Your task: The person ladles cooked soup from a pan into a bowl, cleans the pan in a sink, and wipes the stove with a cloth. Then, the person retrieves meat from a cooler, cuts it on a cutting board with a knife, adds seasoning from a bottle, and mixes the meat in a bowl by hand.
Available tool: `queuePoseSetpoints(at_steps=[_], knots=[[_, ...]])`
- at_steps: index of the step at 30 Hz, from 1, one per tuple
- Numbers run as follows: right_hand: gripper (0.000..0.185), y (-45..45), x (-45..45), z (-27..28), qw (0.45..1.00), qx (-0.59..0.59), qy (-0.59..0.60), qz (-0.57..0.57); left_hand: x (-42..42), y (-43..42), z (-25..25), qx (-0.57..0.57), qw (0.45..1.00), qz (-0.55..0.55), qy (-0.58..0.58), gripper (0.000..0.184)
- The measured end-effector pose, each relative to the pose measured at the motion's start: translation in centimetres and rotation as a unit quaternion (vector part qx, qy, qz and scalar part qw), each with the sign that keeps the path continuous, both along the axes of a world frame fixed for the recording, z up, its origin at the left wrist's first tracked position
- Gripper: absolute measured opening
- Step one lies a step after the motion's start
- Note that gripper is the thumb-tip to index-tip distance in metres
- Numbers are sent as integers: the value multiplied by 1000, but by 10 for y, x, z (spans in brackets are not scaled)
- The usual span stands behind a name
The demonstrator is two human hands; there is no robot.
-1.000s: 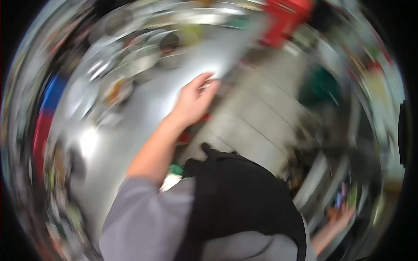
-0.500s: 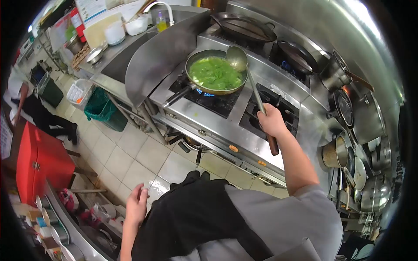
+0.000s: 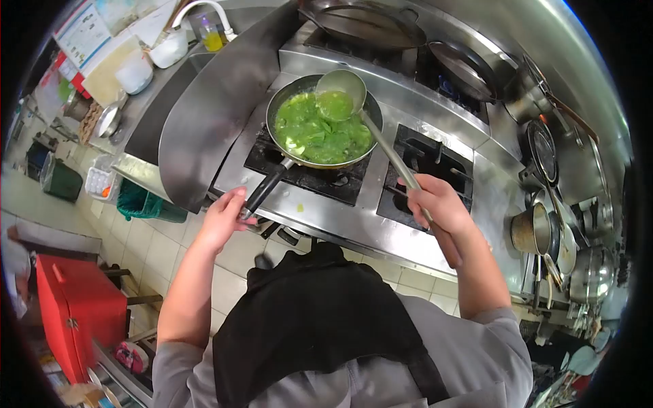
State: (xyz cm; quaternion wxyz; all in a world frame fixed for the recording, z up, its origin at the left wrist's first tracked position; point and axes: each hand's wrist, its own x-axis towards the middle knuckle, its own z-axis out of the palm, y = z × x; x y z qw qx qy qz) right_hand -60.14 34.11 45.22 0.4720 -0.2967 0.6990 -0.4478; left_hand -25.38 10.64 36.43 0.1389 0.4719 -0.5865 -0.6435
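A frying pan (image 3: 272, 126) of green leafy food in liquid sits on the stove's front left burner. Its black handle points down and left toward me. My left hand (image 3: 228, 216) is at the end of that handle, fingers partly curled beside it; whether they grip it is unclear. My right hand (image 3: 435, 202) is closed around the shaft of a long ladle (image 3: 391, 153) with a brown handle end. The ladle's bowl is in the pan's upper part, with green liquid in it.
Dark pans (image 3: 371, 26) stand on the back burners. At the right are a dented pot (image 3: 530, 231) and more cookware. A sink with a white faucet (image 3: 221, 17) lies upper left, a green-lined bin (image 3: 146, 204) below it, a red box (image 3: 85, 309) lower left.
My left hand has come up from low beside my body to the pan handle. The ladle's bowl has moved from the pan's right rim into the pan. The burner flame under it no longer shows.
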Motion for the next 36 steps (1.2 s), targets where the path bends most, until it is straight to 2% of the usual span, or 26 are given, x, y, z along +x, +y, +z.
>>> queuePoseSetpoints(at_steps=[1, 2, 5, 6, 9, 10, 11, 13, 16, 19, 20, 23, 24, 26, 27, 28, 31, 32, 35, 36], knots=[[23, 4, 7, 9, 999, 14, 28, 5, -7, -6, -2, 46, 998, -23, 19, 57], [23, 5, 15, 13, 998, 28, 57, 10, -16, -9, -2, 91, 994, -11, 51, 44], [20, 1, 37, 5, 976, 71, 206, -20, -26, -29, -25, 199, 972, -57, 109, 43], [18, -3, 50, 10, 965, 79, 247, -44, -29, -31, -23, 250, 958, -49, 129, 38], [19, -17, 81, 1, 903, 84, 418, -62, -33, -36, -26, 342, 924, -94, 146, 40], [24, -25, 93, 2, 900, 129, 410, -70, -34, -37, -24, 350, 919, -102, 151, 41], [26, -26, 100, -9, 897, 111, 421, -75, -33, -40, -26, 355, 916, -112, 149, 41], [27, -38, 123, 6, 960, 155, 174, -155, -33, -48, -22, 367, 909, -140, 137, 42], [26, -43, 156, 28, 974, 66, 24, -215, -33, -59, -26, 386, 897, -168, 138, 42], [28, -50, 170, 30, 961, 100, 134, -222, -38, -67, -19, 391, 895, -184, 109, 43], [32, -46, 166, 15, 912, 111, 361, -162, -39, -67, -19, 392, 892, -193, 116, 43], [35, -52, 167, 20, 866, 198, 435, -147, -40, -63, -28, 382, 892, -205, 126, 42], [36, -51, 168, 16, 863, 212, 433, -153, -40, -61, -29, 386, 891, -202, 127, 42], [32, -42, 171, 0, 913, 178, 330, -161, -40, -61, -30, 391, 891, -193, 127, 42], [30, -45, 175, 1, 934, 159, 276, -164, -41, -61, -29, 393, 890, -194, 125, 42], [26, -46, 180, 11, 954, 157, 165, -195, -41, -62, -28, 394, 890, -195, 123, 42], [26, -40, 190, 22, 959, 104, 112, -238, -41, -63, -25, 407, 886, -190, 116, 43], [27, -34, 188, 21, 958, 110, 123, -233, -41, -63, -24, 413, 884, -188, 115, 43], [28, -16, 177, -4, 929, 72, 325, -163, -40, -63, -22, 407, 887, -189, 110, 45], [29, -18, 180, 2, 932, 105, 305, -164, -40, -62, -22, 405, 888, -188, 111, 45]])
